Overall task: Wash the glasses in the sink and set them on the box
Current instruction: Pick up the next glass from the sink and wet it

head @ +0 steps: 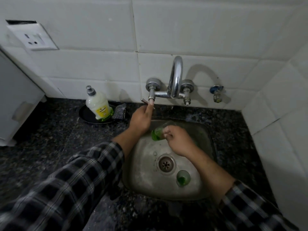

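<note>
Checked sleeves [80, 180] frame the steel sink [145, 184], where one green-bottomed glass [183, 178] stands upright just beside the drain [166, 164]. The right hand [178, 139] grips a second glass [157, 132], tilted above the basin's far side. The left hand [141, 118] reaches the left tap handle [151, 97], though the blur hides whether its fingers grip it or merely touch it.

left grip [141, 120]: fingers extended forward | right grip [177, 140]: fingers curled, holding
</note>
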